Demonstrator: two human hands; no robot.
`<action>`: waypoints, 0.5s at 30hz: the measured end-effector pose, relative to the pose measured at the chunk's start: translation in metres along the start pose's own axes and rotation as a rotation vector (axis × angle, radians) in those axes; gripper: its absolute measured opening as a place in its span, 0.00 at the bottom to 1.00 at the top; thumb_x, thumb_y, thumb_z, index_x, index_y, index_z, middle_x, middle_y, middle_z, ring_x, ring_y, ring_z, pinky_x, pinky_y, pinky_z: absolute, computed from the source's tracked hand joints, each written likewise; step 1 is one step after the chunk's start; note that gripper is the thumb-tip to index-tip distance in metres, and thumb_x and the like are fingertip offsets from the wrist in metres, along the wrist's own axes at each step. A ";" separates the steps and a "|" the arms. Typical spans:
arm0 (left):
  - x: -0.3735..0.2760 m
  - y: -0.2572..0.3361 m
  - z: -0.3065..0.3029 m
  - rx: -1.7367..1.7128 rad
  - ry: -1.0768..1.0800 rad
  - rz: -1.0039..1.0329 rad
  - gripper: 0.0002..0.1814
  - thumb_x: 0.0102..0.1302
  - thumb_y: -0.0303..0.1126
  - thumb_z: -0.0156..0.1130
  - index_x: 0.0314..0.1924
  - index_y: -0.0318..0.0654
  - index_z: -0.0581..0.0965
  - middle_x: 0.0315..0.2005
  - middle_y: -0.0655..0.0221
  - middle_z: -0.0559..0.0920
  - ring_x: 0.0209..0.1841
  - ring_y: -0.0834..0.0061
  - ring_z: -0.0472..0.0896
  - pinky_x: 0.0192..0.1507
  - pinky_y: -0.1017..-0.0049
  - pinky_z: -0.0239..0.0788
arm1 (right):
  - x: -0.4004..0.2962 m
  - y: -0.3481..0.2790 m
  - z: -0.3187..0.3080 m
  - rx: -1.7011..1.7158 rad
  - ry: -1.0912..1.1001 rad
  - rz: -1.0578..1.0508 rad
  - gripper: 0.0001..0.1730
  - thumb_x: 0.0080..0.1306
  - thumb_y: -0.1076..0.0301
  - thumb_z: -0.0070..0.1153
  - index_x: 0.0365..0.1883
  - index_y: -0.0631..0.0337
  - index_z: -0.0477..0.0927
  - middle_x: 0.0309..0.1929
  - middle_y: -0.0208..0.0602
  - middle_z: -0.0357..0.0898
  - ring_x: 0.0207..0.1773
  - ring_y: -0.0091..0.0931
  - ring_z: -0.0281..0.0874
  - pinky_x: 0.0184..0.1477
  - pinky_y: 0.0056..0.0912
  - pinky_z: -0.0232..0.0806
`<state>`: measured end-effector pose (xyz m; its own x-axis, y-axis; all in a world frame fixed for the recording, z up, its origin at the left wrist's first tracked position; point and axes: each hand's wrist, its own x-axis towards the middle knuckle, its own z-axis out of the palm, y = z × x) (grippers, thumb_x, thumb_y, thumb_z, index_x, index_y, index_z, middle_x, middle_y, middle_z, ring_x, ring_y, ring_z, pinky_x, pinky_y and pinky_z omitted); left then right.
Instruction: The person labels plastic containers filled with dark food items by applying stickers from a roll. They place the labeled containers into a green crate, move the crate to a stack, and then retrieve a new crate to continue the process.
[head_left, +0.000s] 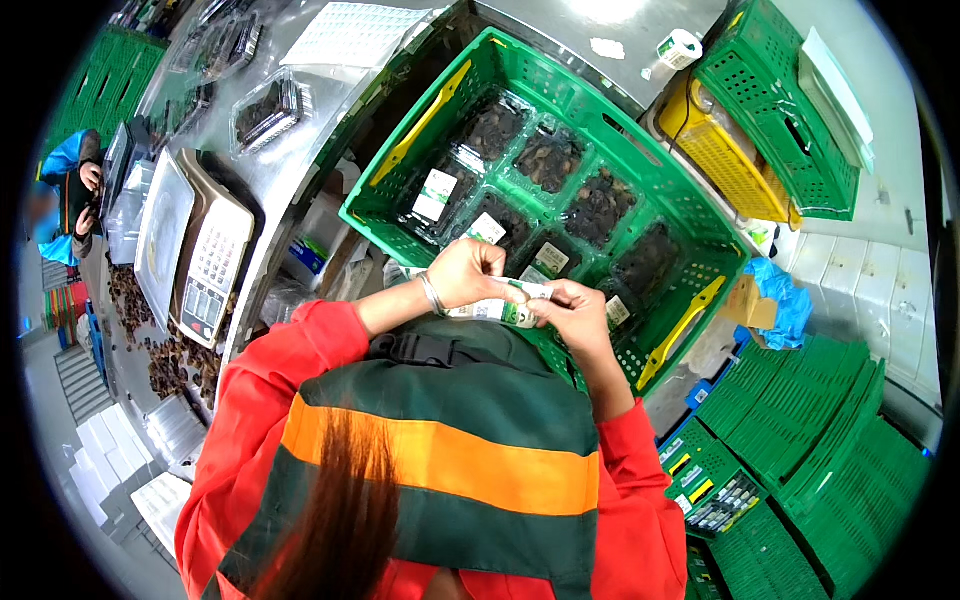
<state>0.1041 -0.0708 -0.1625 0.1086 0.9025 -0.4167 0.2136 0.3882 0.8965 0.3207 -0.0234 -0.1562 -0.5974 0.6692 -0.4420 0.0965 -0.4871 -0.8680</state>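
Observation:
Between both hands, over the near side of a green plastic crate (600, 120), is a strip of printed labels (487, 309). My left hand (466, 279) pinches the strip near its upper edge, and my right hand (574, 309) grips its right end between thumb and fingers. Inside the crate lie several clear plastic boxes of dark, dried-looking food, perhaps wood ear fungus, in rows. White-and-green labels show on some lids, such as the box (435, 196) at the left; the box (551, 157) at the back bears none. My hands hide part of the nearest boxes.
A weighing scale (214, 262) stands on the metal table at the left, near loose dark pieces (176, 367) and another packed box (266, 116). A label roll (679, 49) sits behind the crate. Stacked green crates (787, 412) stand at the right. A co-worker's hands (88, 178) show far left.

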 end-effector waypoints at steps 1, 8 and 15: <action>-0.005 0.010 -0.007 0.056 -0.042 -0.036 0.17 0.42 0.41 0.78 0.22 0.37 0.79 0.13 0.75 0.77 0.19 0.89 0.70 0.22 0.78 0.61 | 0.006 0.005 -0.011 -0.004 0.008 0.013 0.09 0.56 0.76 0.63 0.36 0.67 0.80 0.30 0.31 0.81 0.31 0.16 0.75 0.35 0.21 0.69; -0.043 0.003 -0.058 0.017 -0.275 -0.078 0.17 0.49 0.38 0.74 0.35 0.34 0.82 0.28 0.69 0.84 0.31 0.83 0.79 0.33 0.78 0.71 | 0.079 -0.019 -0.208 -1.415 0.228 -0.299 0.15 0.56 0.60 0.56 0.39 0.59 0.75 0.36 0.50 0.78 0.41 0.47 0.75 0.41 0.46 0.68; -0.049 0.267 -0.177 -0.367 0.306 0.447 0.15 0.50 0.34 0.71 0.35 0.34 0.79 0.28 0.70 0.82 0.29 0.83 0.77 0.33 0.78 0.69 | 0.089 0.058 -0.203 -1.903 0.734 0.068 0.32 0.49 0.62 0.66 0.52 0.57 0.67 0.40 0.46 0.68 0.45 0.44 0.68 0.50 0.46 0.63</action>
<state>-0.0156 0.0212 0.1241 -0.1826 0.9829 0.0214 -0.1396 -0.0475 0.9891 0.4349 0.1218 -0.2919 -0.2372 0.9705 -0.0441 0.9314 0.2401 0.2737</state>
